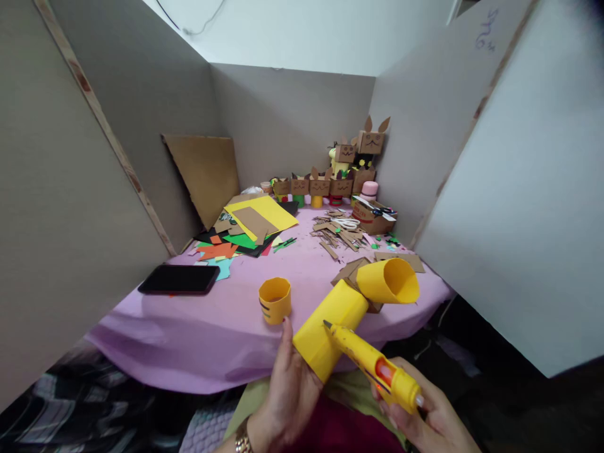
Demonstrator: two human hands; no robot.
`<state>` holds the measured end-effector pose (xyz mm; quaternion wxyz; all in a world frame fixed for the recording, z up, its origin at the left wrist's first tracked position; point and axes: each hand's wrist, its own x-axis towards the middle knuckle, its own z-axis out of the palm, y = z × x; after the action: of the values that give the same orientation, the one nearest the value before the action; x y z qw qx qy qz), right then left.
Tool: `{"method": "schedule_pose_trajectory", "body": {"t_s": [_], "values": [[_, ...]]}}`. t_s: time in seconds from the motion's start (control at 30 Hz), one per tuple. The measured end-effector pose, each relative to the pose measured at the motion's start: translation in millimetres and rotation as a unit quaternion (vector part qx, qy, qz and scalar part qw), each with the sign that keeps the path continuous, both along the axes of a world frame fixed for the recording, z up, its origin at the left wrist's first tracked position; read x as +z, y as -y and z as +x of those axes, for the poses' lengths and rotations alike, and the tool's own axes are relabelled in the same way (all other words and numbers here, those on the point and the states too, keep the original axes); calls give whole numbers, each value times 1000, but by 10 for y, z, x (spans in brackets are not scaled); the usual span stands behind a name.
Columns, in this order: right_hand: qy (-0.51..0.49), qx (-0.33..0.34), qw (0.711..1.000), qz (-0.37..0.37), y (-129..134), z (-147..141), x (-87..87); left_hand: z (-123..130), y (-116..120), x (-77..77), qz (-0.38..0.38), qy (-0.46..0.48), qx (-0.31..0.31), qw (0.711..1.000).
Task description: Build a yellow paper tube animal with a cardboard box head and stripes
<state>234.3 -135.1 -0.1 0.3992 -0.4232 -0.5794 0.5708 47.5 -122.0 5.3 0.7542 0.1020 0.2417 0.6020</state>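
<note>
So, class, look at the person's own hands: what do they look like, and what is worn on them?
The left hand wears a gold-coloured, link-style band at the wrist; I cannot tell whether it is a watch or a bracelet. Its thumbnail looks dark reddish. The right hand runs out of the picture near the wrist. No sleeve shows on either.
</note>
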Motion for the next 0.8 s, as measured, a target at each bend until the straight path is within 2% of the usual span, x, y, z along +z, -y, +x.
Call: {"method": "schedule_pose_trajectory", "body": {"t_s": [0.13, 0.37, 0.8], "values": [[6, -8, 1000, 11, -47, 43, -31, -23, -11, -32, 9, 27, -7, 1000], [1, -52, 998, 26, -60, 73, -79, -39, -13, -3, -25, 13, -2, 1000], [3, -49, 999, 11, -53, 177, -81, -99, -41, -109, 30, 15, -5, 999]]}}
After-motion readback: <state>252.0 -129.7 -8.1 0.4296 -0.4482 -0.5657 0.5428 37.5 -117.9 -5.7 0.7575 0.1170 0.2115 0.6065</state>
